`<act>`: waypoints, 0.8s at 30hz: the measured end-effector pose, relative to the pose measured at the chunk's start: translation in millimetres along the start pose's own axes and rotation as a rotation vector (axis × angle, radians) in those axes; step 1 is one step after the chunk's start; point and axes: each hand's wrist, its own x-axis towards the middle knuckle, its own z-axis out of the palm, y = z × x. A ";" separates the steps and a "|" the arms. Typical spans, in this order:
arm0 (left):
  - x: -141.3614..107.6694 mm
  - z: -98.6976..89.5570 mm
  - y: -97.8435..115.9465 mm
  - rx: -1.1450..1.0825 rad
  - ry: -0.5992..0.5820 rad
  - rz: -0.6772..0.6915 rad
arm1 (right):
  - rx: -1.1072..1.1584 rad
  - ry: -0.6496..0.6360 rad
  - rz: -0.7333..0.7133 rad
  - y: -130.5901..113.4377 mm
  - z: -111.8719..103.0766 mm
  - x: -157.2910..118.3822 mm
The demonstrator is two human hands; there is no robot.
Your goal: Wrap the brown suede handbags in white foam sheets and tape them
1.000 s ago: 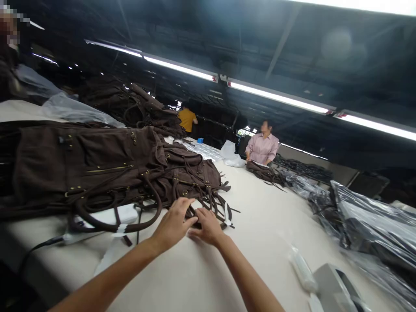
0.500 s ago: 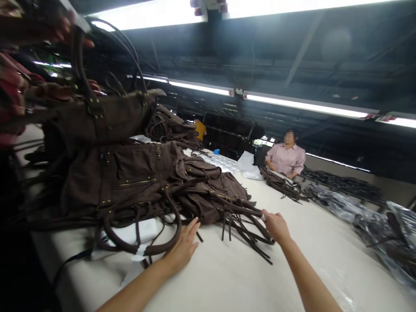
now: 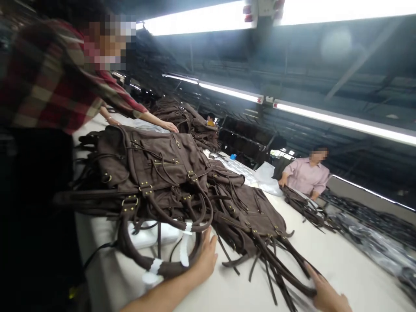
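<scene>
While empty left fingers [image 3: 212,248] extend beside a brown tubular handle [image 3: 173,269], right fingers [image 3: 314,277] touch a looped strap [image 3: 294,280], grip unclear.

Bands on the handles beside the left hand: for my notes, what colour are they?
The bands are white, best in the head view.

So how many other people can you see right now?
3: a person in a plaid shirt at left, leaning toward the brown bags; a person in a pink shirt at right; and a person in yellow at the back, partly hidden. Others may be hidden.
</scene>
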 end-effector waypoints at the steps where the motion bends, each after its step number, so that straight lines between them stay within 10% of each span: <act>1: -0.9 -2.0 3.5 0.000 -0.018 0.002 | -0.036 -0.075 -0.010 -17.5 -12.3 -5.5; 7: 0.5 -9.5 8.8 0.007 -0.042 0.019 | 0.357 -0.146 -0.372 -160.1 -88.2 -26.6; 12: 6.3 -1.2 0.7 0.009 0.010 0.034 | 0.090 -0.041 -0.135 -228.3 -79.6 -11.2; 18: 9.2 10.5 -10.7 0.022 0.104 0.036 | 0.032 -0.129 -0.142 -216.5 -74.2 3.2; 24: 14.1 10.8 -16.9 0.031 0.130 0.053 | -0.093 -0.069 -0.211 -129.9 -137.1 16.1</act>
